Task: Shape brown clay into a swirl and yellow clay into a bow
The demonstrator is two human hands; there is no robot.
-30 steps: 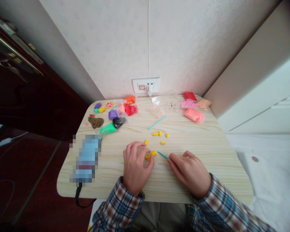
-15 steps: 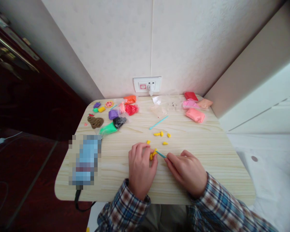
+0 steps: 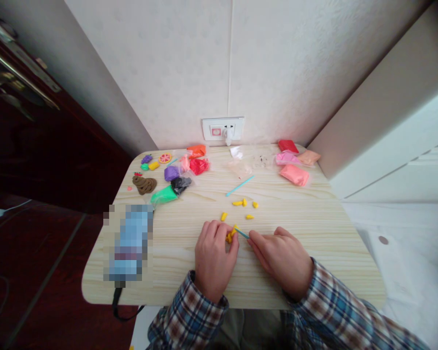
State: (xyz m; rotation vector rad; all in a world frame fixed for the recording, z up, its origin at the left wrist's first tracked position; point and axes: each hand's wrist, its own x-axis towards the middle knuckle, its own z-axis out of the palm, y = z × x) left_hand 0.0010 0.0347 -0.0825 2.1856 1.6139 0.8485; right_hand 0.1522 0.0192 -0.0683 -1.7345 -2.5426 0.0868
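Between the thumb and fingers of my left hand [image 3: 216,253] is a small yellow clay piece [image 3: 232,234], partly hidden by the fingers. My right hand [image 3: 282,257] pinches a thin blue modelling tool [image 3: 242,233], and its tip touches the yellow clay. Just beyond my left fingertips lies a loose yellow clay bit [image 3: 224,216]. More small yellow pieces rest farther up the table: a longer one [image 3: 239,202], a short lump [image 3: 255,204] and a pointed bit [image 3: 249,217].
Another blue tool [image 3: 240,186] lies mid-table. Bags of coloured clay [image 3: 164,194] and a brown clay coil [image 3: 144,184] are at the left; pink clay packs [image 3: 294,175] sit at the back right. A blurred-out blue object [image 3: 131,242] with a black strap lies front left.
My left hand has shifted very slightly, showing more of the loose yellow bit beyond its fingers. The right hand's tool stays against the clay.
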